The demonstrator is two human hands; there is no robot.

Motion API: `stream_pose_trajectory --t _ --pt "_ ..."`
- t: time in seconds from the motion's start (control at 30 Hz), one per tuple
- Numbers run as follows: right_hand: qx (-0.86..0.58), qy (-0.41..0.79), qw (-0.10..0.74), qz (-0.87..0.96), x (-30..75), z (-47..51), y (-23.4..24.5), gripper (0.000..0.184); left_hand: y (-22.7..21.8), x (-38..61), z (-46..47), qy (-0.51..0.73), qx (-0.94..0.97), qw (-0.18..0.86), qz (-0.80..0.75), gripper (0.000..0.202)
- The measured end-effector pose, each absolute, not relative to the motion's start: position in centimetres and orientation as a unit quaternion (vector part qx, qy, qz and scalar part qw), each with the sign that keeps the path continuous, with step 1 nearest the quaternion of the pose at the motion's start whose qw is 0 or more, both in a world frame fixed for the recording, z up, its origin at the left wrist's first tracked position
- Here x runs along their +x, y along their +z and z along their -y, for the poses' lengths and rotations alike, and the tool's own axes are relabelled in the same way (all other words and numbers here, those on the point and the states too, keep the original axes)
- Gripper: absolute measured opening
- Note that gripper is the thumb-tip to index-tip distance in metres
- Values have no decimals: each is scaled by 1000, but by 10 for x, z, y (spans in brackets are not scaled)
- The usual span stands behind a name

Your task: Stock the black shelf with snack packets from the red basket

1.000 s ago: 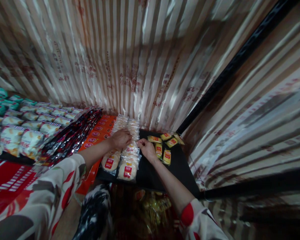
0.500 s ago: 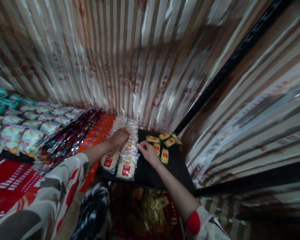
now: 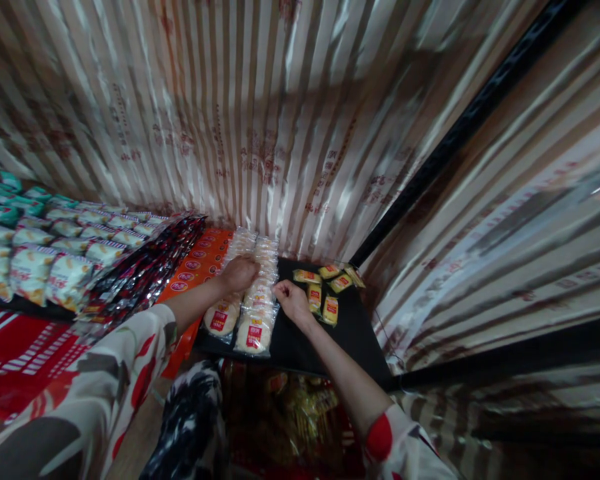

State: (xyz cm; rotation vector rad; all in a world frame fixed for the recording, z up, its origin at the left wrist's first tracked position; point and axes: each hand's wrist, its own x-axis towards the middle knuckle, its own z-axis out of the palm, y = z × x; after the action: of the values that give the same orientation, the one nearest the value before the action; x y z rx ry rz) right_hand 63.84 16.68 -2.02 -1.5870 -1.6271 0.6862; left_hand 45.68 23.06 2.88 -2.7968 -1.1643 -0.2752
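White packets (image 3: 254,331) partly hidden by left hand (image 3: 240,273), right hand (image 3: 292,299) near, both grips unclear

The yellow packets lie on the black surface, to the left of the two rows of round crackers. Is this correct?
No: the head view shows the yellow packets to the right of the rows of round crackers. They do lie on the black surface.

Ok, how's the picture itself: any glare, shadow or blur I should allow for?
Head view: dim overall, with glare streaks on the striped sheeting; head view: deep shadow under the shelf, leaving the lower packs murky; head view: fine detail soft at the left hand, right hand and crackers' small print.
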Motion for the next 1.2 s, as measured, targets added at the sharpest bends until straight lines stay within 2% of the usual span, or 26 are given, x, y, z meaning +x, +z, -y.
stream_pose_trajectory --t 0.1,0.23,0.37,0.47,0.6,0.73,1.0,1.13,1.2 --pt "-624 286 387 615 635 -167 -21 20 35 453 -224 -122 -929 48 345 18" --pt "-621 313 399 598 631 -168 -22 22 36 451 -215 -83 -949 35 302 12" --pt "-646 276 392 594 632 -161 -20 28 29 452 -215 -82 -943 44 318 13" --pt "-670 256 360 596 638 -153 -20 34 25 453 -216 -92 -941 56 321 16" --pt "-638 329 309 625 646 -144 -27 38 25 453 -216 -91 -940 54 325 16" --pt "-595 363 343 630 646 -144 -35 33 25 453 -215 -92 -938 59 328 16" --pt "-601 376 430 559 629 -145 -33 30 34 448 -206 -127 -944 37 302 12" --pt "-589 422 454 519 626 -145 -40 32 39 446 -193 -89 -966 29 241 14" --pt "-598 404 447 528 626 -144 -39 33 37 447 -190 -70 -968 38 238 13"
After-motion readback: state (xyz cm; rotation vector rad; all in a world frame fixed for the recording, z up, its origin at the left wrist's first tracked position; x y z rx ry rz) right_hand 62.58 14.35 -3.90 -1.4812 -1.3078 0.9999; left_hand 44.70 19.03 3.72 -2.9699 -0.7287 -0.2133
